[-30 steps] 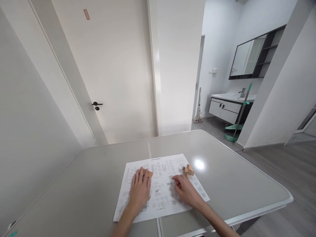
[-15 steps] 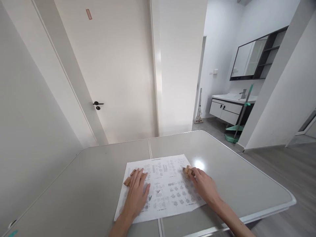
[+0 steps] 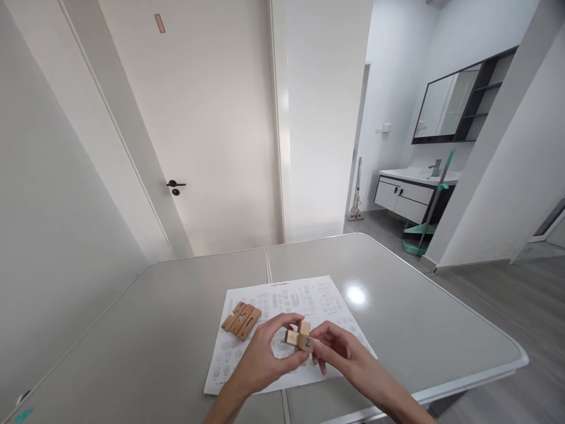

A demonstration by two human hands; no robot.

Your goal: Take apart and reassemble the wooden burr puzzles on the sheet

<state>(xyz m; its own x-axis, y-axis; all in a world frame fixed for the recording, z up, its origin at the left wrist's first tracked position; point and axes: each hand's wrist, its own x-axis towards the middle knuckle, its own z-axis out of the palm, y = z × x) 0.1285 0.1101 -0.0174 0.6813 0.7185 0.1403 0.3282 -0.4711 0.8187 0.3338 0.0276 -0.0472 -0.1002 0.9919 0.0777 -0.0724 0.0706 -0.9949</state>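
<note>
Between my two hands is a small wooden burr puzzle (image 3: pixel 304 338), made of interlocked blocks with dark marks on their ends. My left hand (image 3: pixel 269 356) grips it from the left, thumb below and fingers above. From the right, my right hand (image 3: pixel 342 350) pinches it with thumb and fingertips. Several notched wooden puzzle pieces (image 3: pixel 241 320) lie side by side on the left part of the printed sheet (image 3: pixel 282 294). Grey line drawings cover this sheet, and my hands hide part of its lower half.
The grey folding table (image 3: pixel 176 330) has a seam (image 3: pixel 268 265) down its middle. Beyond it stand a white door (image 3: pixel 220 129) and a wall. At the right are a washbasin cabinet (image 3: pixel 404 197), a mop (image 3: pixel 357 194) and a green dustpan (image 3: pixel 415 247).
My right hand has brought the puzzle from the sheet's right side to the middle. My left hand has left the loose pieces, moved right and taken hold of the puzzle too.
</note>
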